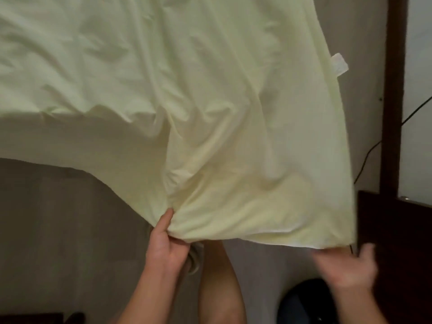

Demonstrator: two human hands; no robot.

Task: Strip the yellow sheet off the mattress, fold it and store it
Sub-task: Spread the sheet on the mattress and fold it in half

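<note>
The pale yellow sheet fills most of the head view, spread over the mattress and bunched at the near corner. A white label hangs off its right edge. My left hand pinches the gathered lower edge of the sheet between thumb and fingers. My right hand is blurred just below the sheet's right corner; its fingers are spread and hold nothing I can see. The mattress itself is hidden under the cloth.
Grey-brown floor lies to the lower left. A dark wooden post and dark furniture stand at the right, with a black cable along the wall. My bare leg and a black round object are below.
</note>
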